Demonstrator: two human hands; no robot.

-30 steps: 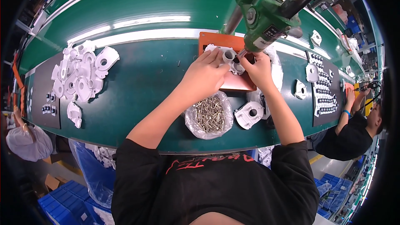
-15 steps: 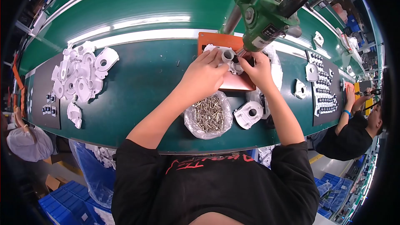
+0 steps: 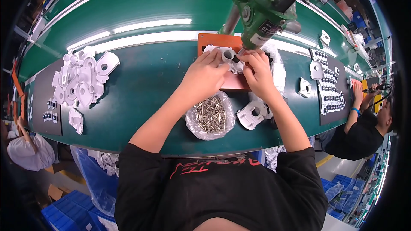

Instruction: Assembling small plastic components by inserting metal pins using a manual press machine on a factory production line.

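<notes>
A white plastic housing (image 3: 222,51) with a round grey tube rests on the orange base plate (image 3: 236,83) of a green bench press (image 3: 266,22). My left hand (image 3: 205,75) is closed around the housing's left side, fingers over its top. My right hand (image 3: 259,73) is closed on its right side, fingertips beside a small black piece (image 3: 235,59) next to the tube and just under the press head. The fingers partly hide the housing. Near my forearms stand a clear bag of screws (image 3: 210,119) and another white housing (image 3: 250,116).
White housings (image 3: 81,79) are heaped at the left, beside a dark mat (image 3: 46,92) with small black parts. On the right, a board (image 3: 329,85) carries rows of black parts. A plastic bag (image 3: 277,70) lies by the press. Co-workers (image 3: 364,128) sit at both sides.
My right fingers have shifted on the housing: the thumb has moved away from the black piece toward the near edge. The whole view has shifted slightly. My left hand keeps its hold.
</notes>
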